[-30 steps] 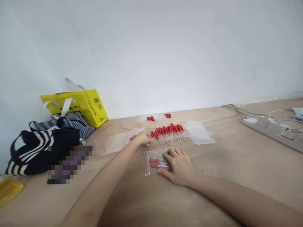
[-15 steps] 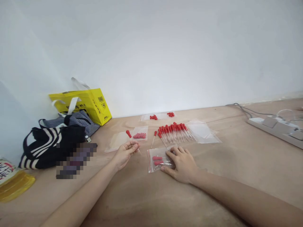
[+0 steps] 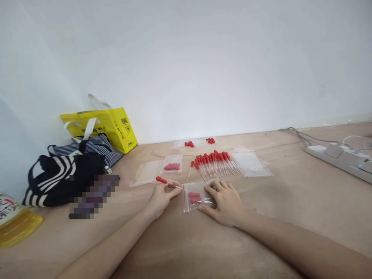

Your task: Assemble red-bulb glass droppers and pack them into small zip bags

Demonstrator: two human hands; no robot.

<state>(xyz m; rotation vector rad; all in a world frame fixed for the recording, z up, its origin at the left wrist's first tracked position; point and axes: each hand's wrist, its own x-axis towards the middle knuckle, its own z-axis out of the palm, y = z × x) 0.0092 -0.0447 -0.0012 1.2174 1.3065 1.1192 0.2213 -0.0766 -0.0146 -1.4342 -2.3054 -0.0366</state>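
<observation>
Dropper [image 3: 161, 179] pinched between thumb and fingers of left hand [image 3: 163, 197], red bulb pointing left, fingertips just beside red-edged end of clear zip bag [image 3: 186, 208]. Two red-bulbed droppers [image 3: 194, 195] inside bag. Right hand [image 3: 224, 203] laid across bag's other end, fingers loosely spread. Row of loose droppers [image 3: 215, 155] beyond, yellow shopping bag [image 3: 128, 133] against wall [image 3: 203, 69], power strip [image 3: 334, 159] far right.
</observation>
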